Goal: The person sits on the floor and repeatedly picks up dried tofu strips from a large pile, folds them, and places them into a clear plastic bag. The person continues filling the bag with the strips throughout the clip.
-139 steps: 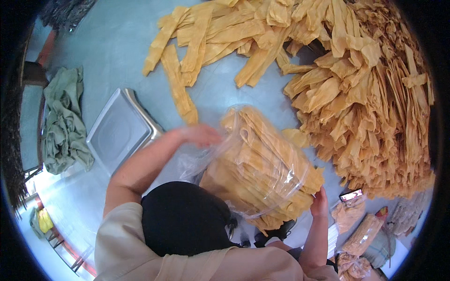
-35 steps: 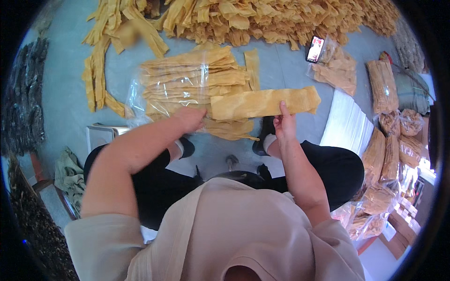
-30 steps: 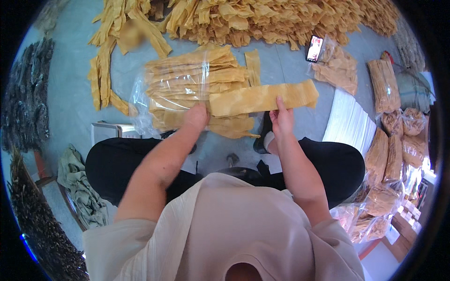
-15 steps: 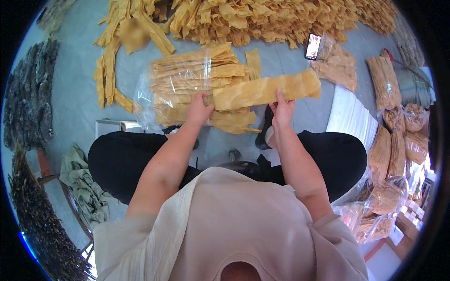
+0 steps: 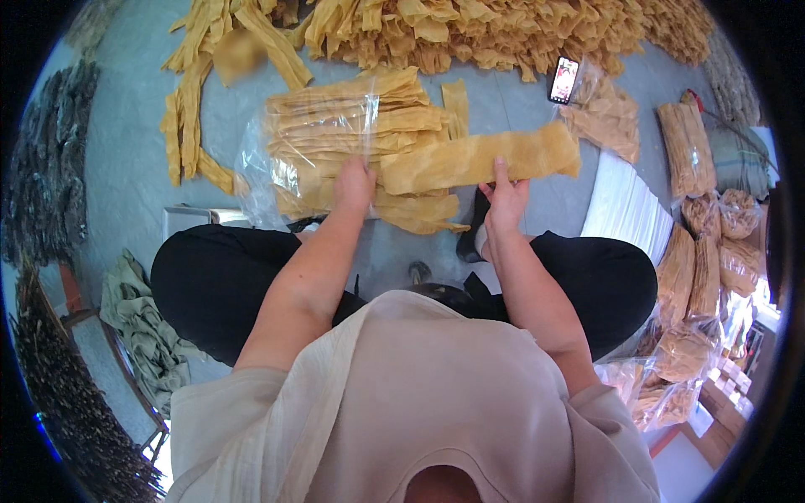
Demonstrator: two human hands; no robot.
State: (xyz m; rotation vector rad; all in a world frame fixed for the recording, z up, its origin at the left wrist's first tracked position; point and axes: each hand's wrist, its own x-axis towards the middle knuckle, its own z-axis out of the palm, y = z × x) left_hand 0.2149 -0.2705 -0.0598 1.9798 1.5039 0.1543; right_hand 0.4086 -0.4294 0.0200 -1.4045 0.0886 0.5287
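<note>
We see one long, flat, golden-yellow strip (image 5: 482,157) stretched out sideways, its right end angled slightly away from us, its left end over or beside a bundle (image 5: 408,116) of similar strips; we cannot tell whether they touch. The bundle lies crosswise on the floor (image 5: 524,101), partly inside a clear plastic bag (image 5: 257,163), right ends sticking out.

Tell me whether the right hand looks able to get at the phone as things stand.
Probably yes, once freed: the right hand grips a yellow strip, but the phone lies uncovered beyond it; reaching may take a forward lean.
</note>
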